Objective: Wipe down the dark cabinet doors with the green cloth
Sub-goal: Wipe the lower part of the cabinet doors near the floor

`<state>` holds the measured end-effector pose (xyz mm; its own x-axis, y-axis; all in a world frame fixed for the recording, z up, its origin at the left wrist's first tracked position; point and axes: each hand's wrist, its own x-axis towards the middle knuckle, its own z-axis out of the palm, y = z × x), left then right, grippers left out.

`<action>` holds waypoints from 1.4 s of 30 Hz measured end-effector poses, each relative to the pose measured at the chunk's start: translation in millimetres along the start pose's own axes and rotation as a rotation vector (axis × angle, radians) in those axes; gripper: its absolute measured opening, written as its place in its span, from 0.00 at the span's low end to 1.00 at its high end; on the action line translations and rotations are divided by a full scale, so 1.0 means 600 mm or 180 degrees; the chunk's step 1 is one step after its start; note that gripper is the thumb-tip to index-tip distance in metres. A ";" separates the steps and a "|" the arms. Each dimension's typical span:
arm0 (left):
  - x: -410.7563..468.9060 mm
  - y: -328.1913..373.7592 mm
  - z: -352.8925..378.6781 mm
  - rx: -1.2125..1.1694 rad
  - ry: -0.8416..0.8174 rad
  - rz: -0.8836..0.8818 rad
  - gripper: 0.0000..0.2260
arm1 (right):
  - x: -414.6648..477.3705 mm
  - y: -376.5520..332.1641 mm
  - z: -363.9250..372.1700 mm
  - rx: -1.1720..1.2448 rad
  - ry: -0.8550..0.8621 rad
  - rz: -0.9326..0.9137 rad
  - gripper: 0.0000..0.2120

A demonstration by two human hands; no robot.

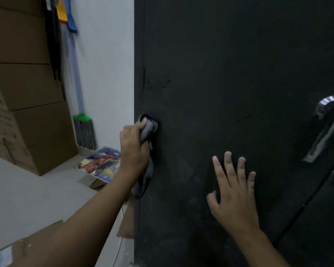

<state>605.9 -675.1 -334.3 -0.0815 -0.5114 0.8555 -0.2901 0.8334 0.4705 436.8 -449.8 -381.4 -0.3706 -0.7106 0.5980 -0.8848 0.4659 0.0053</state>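
At door's (pixel 220 74) left edge: your left hand (pixel 134 149) grasps the cloth (pixel 148 130).
Door middle: your right hand (pixel 234 191) spread, released.
Left of door: boxes (pixel 27 93), mop (pixel 84 130).
Cut off: handle (pixel 328 128).

A storeroom or utility corner, to judge by the plain cardboard boxes (pixel 33 116) stacked high by a white wall (pixel 104 74), a mop (pixel 84 132) leaning there, and a dark door (pixel 220 74) with a lever handle (pixel 325 130).

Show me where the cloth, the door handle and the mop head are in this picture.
cloth (pixel 146 132), head view, on its bunched upper part.
door handle (pixel 325 132), head view, middle of the metal lever.
mop head (pixel 85 134), head view, grey strands below the green clamp.
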 end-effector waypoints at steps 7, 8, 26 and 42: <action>0.010 0.057 0.033 -0.0172 0.0469 -0.0385 0.23 | 0.000 -0.001 -0.003 0.0161 -0.0014 -0.0010 0.41; -0.009 0.058 0.039 -0.0096 0.0371 -0.0338 0.24 | 0.000 -0.001 -0.003 0.0146 -0.0014 -0.0011 0.42; -0.309 0.114 0.153 0.0128 -0.1088 0.0917 0.27 | -0.108 0.124 0.033 0.0132 0.0349 0.0800 0.39; -0.277 0.264 0.204 -0.0767 0.0010 -0.0175 0.29 | -0.160 0.217 0.059 0.0915 0.1402 0.1447 0.39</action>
<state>457.0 -483.9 -428.3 -0.0689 -0.5570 0.8276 -0.0580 0.8304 0.5541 346.8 -339.7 -466.5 -0.6267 -0.1695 0.7606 -0.7312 0.4654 -0.4988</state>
